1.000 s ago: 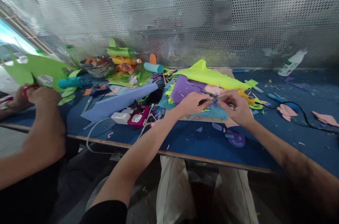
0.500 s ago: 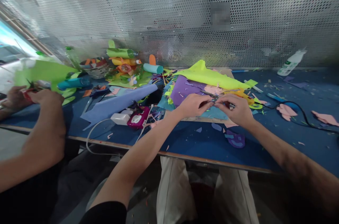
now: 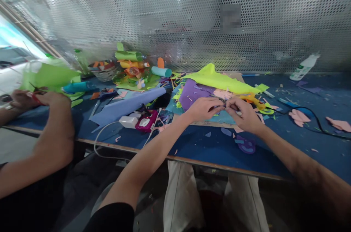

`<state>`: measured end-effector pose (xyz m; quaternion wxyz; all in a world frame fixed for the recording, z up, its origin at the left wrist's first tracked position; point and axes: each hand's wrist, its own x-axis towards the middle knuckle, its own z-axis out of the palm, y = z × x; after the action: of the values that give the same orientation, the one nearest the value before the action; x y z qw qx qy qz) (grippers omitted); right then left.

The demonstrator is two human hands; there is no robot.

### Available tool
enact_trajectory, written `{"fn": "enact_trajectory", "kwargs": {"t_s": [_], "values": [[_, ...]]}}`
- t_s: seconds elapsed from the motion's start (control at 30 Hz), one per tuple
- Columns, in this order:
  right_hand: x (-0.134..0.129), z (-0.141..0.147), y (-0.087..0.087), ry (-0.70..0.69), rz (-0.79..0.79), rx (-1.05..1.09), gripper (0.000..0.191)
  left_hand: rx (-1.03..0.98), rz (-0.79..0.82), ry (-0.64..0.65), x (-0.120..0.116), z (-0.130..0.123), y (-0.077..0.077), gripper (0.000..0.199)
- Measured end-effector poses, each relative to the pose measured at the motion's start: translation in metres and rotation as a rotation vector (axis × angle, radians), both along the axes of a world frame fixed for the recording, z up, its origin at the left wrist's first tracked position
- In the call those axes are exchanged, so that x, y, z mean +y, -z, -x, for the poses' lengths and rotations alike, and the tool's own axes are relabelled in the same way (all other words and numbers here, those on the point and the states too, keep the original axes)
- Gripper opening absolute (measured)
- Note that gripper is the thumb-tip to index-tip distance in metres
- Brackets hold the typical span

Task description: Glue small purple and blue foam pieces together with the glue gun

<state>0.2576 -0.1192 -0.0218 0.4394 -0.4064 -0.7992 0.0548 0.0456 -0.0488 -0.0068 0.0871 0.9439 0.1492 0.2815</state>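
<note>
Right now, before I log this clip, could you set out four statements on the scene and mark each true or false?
1. The left hand and right hand meet at a small piece. True.
2. The white bottle is left of the basket. False: the bottle is to its right.
3. The white adapter is beside the magenta box. True.
4. The purple sheet lies beyond the yellow-green piece. False: it lies nearer the person.

Daylight's pretty blown out off left of the blue table point(image 3: 197, 148), glare streaks the perforated metal panel point(image 3: 178, 5) behind it, underneath is super murky, and everything's kinda soft with wide-angle stretching.
</note>
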Motion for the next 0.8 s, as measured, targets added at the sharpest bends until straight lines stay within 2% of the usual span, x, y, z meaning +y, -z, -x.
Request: {"fn": "enact_trajectory", "kwargs": {"t_s": [0.37,0.57,0.8], "values": [[0.002,-0.009,0.0,-0.045,0.075,0.041,0.007,-0.06,0.065,0.027,0.005,-0.009,0.012,0.038],[0.001,-0.012,-0.004,0.053,-0.036,0.088,0.011,-0.064,0.051,-0.025,0.005,-0.004,0.009,0.038],[0.006,-0.011,0.001,0.056,-0.08,-0.003,0.008,-0.034,-0.01,-0.121,0.001,-0.003,0.009,0.035]]}}
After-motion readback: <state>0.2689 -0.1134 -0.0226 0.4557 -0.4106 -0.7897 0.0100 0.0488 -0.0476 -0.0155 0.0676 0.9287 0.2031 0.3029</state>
